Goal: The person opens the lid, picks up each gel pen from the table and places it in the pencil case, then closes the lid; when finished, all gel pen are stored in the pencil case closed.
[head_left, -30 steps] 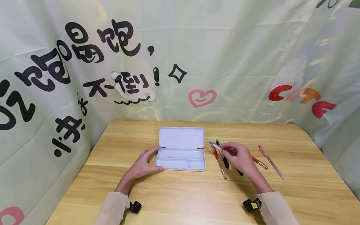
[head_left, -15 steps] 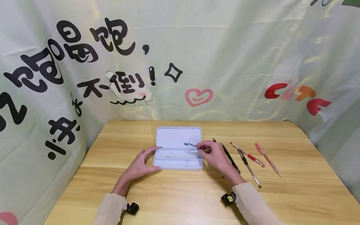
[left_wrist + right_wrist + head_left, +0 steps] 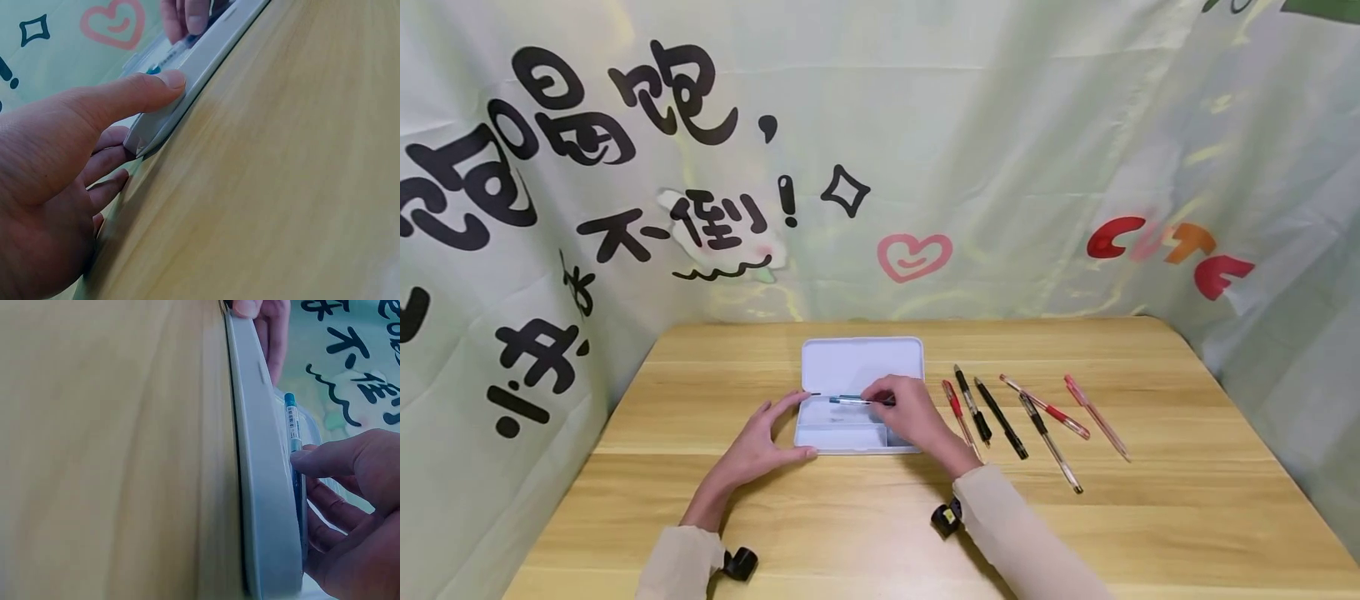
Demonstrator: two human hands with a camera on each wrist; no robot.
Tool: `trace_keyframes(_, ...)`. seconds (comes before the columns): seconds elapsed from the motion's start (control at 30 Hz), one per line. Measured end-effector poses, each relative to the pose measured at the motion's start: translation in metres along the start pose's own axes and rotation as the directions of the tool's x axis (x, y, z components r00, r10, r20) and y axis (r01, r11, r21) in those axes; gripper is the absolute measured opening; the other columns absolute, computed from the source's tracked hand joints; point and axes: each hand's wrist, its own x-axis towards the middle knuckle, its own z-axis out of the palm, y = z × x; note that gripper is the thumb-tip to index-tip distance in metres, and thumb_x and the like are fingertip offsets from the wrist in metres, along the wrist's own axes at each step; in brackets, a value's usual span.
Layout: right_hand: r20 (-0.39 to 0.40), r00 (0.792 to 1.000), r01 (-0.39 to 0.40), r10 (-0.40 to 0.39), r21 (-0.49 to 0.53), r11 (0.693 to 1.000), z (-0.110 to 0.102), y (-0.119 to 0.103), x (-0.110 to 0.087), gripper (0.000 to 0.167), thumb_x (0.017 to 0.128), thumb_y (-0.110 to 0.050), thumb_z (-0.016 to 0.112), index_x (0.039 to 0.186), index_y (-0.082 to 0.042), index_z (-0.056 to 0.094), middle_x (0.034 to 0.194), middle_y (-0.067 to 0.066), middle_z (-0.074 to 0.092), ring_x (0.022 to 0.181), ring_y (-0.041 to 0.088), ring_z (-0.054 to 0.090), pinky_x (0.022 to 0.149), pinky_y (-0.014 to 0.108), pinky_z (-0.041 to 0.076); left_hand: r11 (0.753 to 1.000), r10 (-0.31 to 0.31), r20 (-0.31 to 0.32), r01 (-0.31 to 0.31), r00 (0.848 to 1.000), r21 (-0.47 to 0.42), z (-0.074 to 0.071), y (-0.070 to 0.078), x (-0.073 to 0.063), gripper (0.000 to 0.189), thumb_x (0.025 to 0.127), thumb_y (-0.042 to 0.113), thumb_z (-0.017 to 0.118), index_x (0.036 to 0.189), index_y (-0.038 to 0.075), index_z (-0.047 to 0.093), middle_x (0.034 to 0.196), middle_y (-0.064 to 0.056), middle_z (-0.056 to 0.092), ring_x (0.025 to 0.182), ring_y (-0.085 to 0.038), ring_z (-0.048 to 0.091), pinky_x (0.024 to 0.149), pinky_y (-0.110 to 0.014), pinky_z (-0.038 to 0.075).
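Note:
A pale lilac pencil case (image 3: 842, 439) lies with its lid (image 3: 862, 362) raised toward the back of the table. My left hand (image 3: 751, 450) holds its left end, thumb at the front wall and fingers round behind, as the left wrist view shows. Over the long rear compartment, my right hand (image 3: 912, 412) pinches a pen (image 3: 294, 434) with a blue-green end between thumb and fingers. That pen lies lengthwise along the case, its blue end pointing left. Whether it touches the case floor cannot be told. The right hand hides part of the small front right compartment.
To the right of the case lie several loose pens: a red one (image 3: 953, 404), black ones (image 3: 1000, 419), a clear one with a red grip (image 3: 1047, 408), one with a black grip (image 3: 1051, 442) and a pink one (image 3: 1097, 417). A printed cloth (image 3: 1015, 167) hangs behind the table.
My right hand has carried the blue-ended pen left from among the loose pens to over the case. My left hand keeps its hold on the case; the head view has shifted slightly.

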Motion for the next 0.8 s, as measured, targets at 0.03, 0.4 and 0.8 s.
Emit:
trace_keyframes(0.03, 0.006, 1.000, 0.006, -0.006, -0.006, 1.000, 0.0021, -0.0011, 0.0006, 0.015, 0.091, 0.004, 0.073, 0.100, -0.007, 0.079, 0.101, 0.006, 0.075, 0.090, 0.018, 0.070, 0.077, 0.029, 0.059, 1.000, -0.001, 0.001, 0.001, 1.000, 0.001, 0.0002, -0.0003, 0.0002, 0.086, 0.080, 0.038, 0.088, 0.153, 0.018, 0.049, 0.160, -0.017, 0.040, 0.145, -0.058, 0.023, 0.110, -0.080, 0.016)
trace_keyframes(0.4, 0.053, 0.998, 0.024, -0.022, -0.024, 0.999, 0.0111, -0.0098, 0.0010, 0.011, 0.089, 0.004, 0.076, 0.095, -0.004, 0.080, 0.096, 0.007, 0.076, 0.085, 0.016, 0.070, 0.074, 0.025, 0.057, 1.000, -0.025, 0.001, 0.025, 1.000, 0.011, -0.0006, -0.0002, 0.0015, 0.086, 0.080, 0.040, 0.088, 0.154, 0.021, 0.048, 0.161, -0.015, 0.040, 0.143, -0.062, 0.020, 0.106, -0.083, 0.020)
trace_keyframes(0.8, 0.129, 0.990, -0.053, 0.053, -0.004, 0.999, 0.0093, -0.0065, -0.0011, 0.013, 0.093, -0.001, 0.074, 0.104, -0.006, 0.079, 0.104, 0.006, 0.076, 0.096, 0.018, 0.069, 0.085, 0.031, 0.057, 1.000, -0.010, -0.004, 0.010, 1.000, 0.015, 0.0012, -0.0014, 0.0005, 0.085, 0.080, 0.039, 0.088, 0.153, 0.019, 0.049, 0.160, -0.018, 0.040, 0.142, -0.064, 0.021, 0.104, -0.084, 0.021)
